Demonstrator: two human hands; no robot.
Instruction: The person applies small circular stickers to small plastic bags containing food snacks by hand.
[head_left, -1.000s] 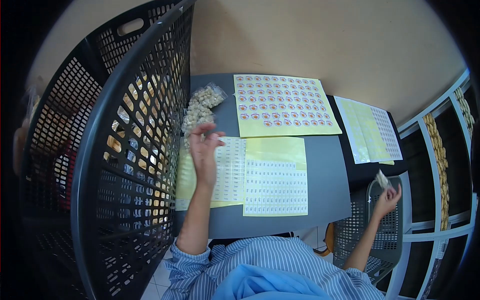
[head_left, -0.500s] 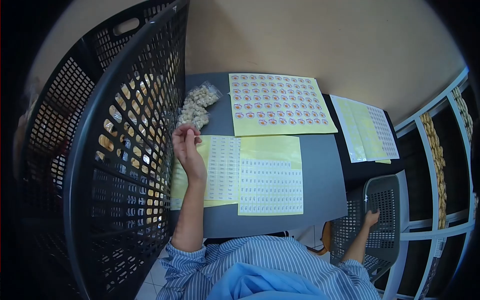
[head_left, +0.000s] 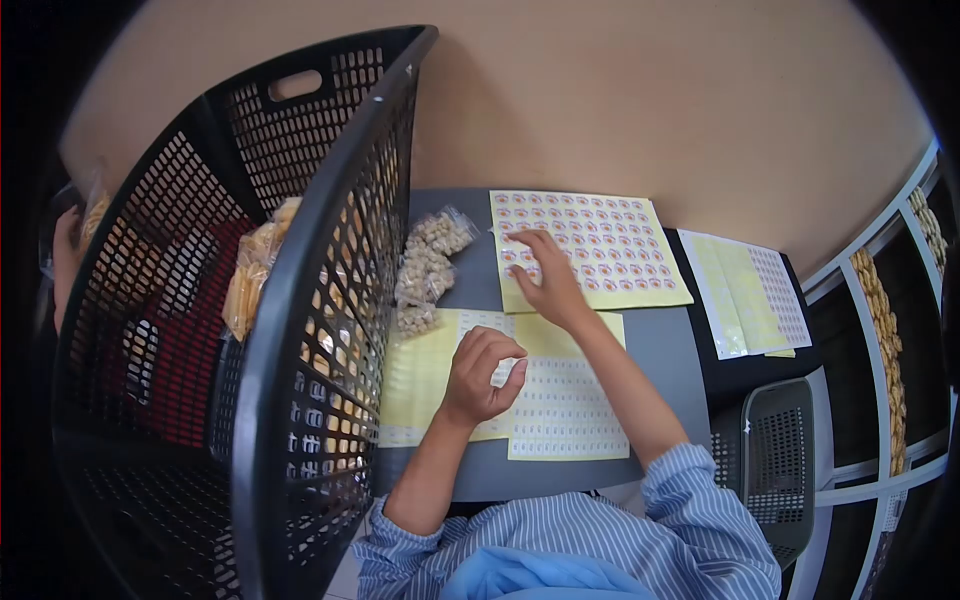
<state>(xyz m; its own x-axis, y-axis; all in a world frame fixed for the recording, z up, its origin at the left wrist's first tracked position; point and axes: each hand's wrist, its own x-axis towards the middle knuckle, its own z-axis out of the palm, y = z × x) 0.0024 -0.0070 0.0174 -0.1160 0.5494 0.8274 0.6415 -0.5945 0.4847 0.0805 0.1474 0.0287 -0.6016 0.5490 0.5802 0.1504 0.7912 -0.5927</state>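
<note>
My right hand (head_left: 550, 282) hovers over the left part of a yellow sheet of round red-and-white stickers (head_left: 610, 290), its thumb and fingers apart and nothing visible between them. Lower down, my left hand (head_left: 480, 382) is curled, with thumb and index fingertips close together in a pinch; I cannot tell what is in it. Beneath it lie a sheet of small printed labels (head_left: 570, 400) and another yellow label sheet (head_left: 415, 370), partly overlapping. Clear bags of pale round snacks (head_left: 430, 262) lie beside these sheets, against the basket.
A tall black basket (head_left: 335, 180) fills the left, with bagged yellowish snacks (head_left: 255, 270) inside. Another person's hand (head_left: 66, 262) is at its far-left side. More sticker sheets (head_left: 735, 290) lie at right, above a grey-green basket (head_left: 778, 455), near a shelf rack (head_left: 905, 280).
My right hand has left the grey-green basket and come over the round-sticker sheet. My left hand has moved down and right from the snack bags. The view has shifted, showing more of the black basket.
</note>
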